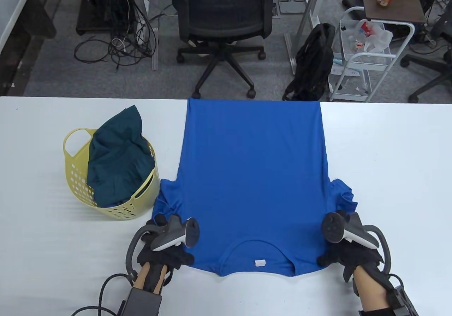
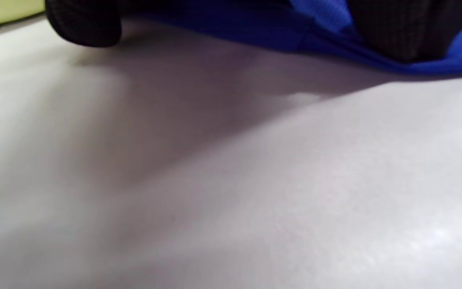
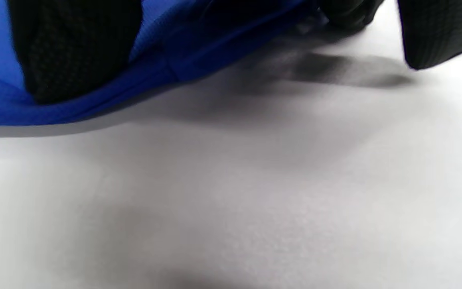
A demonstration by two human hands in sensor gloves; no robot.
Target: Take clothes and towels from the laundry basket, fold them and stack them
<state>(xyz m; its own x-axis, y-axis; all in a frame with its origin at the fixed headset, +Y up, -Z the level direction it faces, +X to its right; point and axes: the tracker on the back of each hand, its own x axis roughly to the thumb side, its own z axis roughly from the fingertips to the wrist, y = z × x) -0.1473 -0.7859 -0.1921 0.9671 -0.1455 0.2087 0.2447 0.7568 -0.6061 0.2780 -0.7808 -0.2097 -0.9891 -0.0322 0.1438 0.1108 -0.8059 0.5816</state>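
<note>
A blue T-shirt (image 1: 252, 174) lies spread flat on the white table (image 1: 388, 174), collar toward me. My left hand (image 1: 167, 254) grips its left shoulder edge. My right hand (image 1: 344, 256) grips its right shoulder edge. In the left wrist view a gloved finger (image 2: 407, 28) presses on the blue fabric (image 2: 255, 28), whose edge sits slightly off the table. In the right wrist view a finger (image 3: 74, 48) lies on the blue fabric (image 3: 146, 72), and another fingertip (image 3: 435, 32) hangs beside it over bare table. A yellow laundry basket (image 1: 72, 146) at the left holds a dark green garment (image 1: 118, 157).
The basket stands close to the shirt's left sleeve (image 1: 166, 195). The shirt's hem reaches the table's far edge (image 1: 88, 97). An office chair (image 1: 222, 29), a black backpack (image 1: 312, 61) and a white cart (image 1: 367, 58) stand on the floor beyond.
</note>
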